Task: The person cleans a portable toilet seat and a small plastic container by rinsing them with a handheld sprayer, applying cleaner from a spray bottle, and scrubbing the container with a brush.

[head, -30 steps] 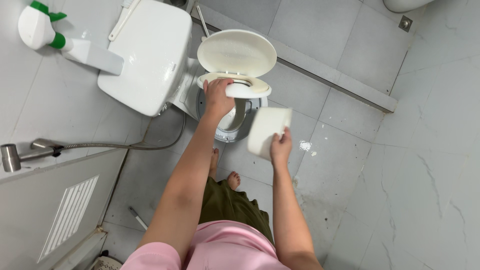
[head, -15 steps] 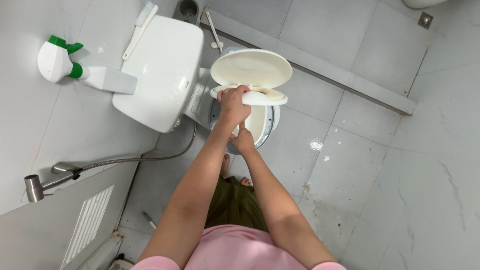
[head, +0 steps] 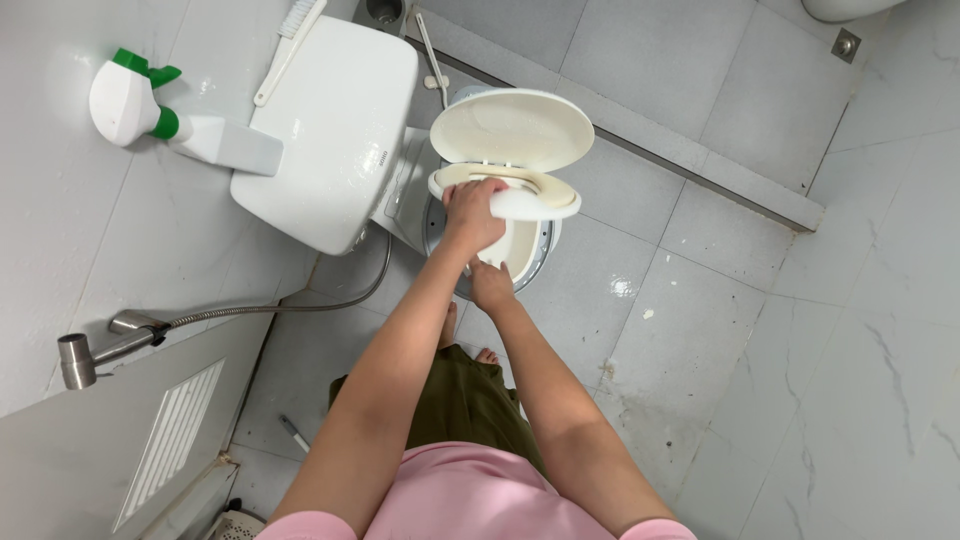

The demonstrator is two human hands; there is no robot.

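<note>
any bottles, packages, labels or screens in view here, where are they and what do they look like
Spray bottle: against the tiled wall left of the toilet tank; white body, green trigger and collar.
Small dark marking: on the white tank's right edge; too small to make out.
No screens or signs in view.

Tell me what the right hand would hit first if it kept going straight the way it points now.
The right hand points up the picture into the toilet bowl, just under the raised seat that the left hand holds. It would probably meet the bowl's inner wall first; depth is hard to judge from above.
</note>
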